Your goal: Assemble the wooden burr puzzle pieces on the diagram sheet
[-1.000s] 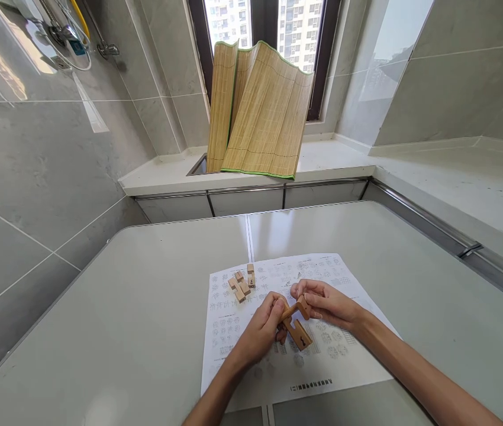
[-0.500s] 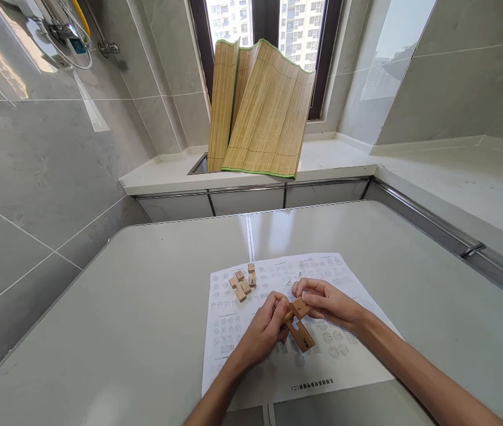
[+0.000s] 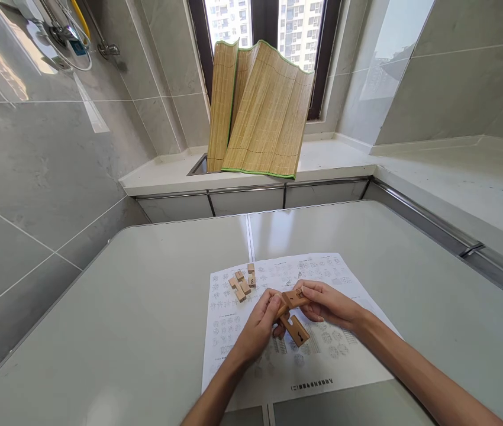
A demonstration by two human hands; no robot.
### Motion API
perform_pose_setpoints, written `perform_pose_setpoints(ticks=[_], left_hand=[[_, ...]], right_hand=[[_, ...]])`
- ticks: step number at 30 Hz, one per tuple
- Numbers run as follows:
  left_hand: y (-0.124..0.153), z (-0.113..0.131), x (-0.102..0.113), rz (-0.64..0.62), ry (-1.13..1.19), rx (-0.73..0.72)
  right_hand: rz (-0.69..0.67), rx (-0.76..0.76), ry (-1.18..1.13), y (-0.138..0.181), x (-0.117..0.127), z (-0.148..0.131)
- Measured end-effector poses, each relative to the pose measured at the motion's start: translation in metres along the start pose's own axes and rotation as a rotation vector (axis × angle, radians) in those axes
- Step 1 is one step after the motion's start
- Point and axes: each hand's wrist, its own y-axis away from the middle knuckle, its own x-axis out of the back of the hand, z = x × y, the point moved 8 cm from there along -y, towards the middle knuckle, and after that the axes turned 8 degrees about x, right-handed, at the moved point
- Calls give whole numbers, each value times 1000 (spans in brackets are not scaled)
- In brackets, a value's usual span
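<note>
My left hand [image 3: 261, 319] is closed on notched wooden puzzle pieces just above the sheet. One piece, a wooden block with a dark mark [image 3: 298, 332], sticks out below its fingers toward me. Between finger and thumb of my right hand [image 3: 326, 303] is another wooden piece [image 3: 294, 299], its left end against the pieces in the left hand. Fingers hide parts of these pieces and how they fit together. Under both hands lies a white printed sheet [image 3: 234, 378] with rows of small line drawings. Loose notched wooden blocks [image 3: 241, 286] rest at its far left corner.
The sheet lies on a glossy pale table [image 3: 154, 307] with a seam down its middle. Beyond the far edge runs a white ledge [image 3: 331, 154], where a folded bamboo mat [image 3: 269, 112] leans by the window. Tiled walls stand on both sides.
Both hands have shifted slightly left with the pieces. The piece in my right hand has turned to lie flatter and farther left. The loose blocks have stayed where they were.
</note>
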Motion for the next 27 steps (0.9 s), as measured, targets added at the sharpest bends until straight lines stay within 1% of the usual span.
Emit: perform_pose_setpoints(ticks=[9, 20, 27], left_hand=[[0, -1, 1, -8, 13, -1], [0, -2, -1, -44, 27, 32], [1, -2, -1, -37, 47, 62]], right_hand=[[-22, -52, -23, 1, -1, 6], [-109, -103, -41, 3, -9, 14], [-98, -121, 1, 3, -10, 19]])
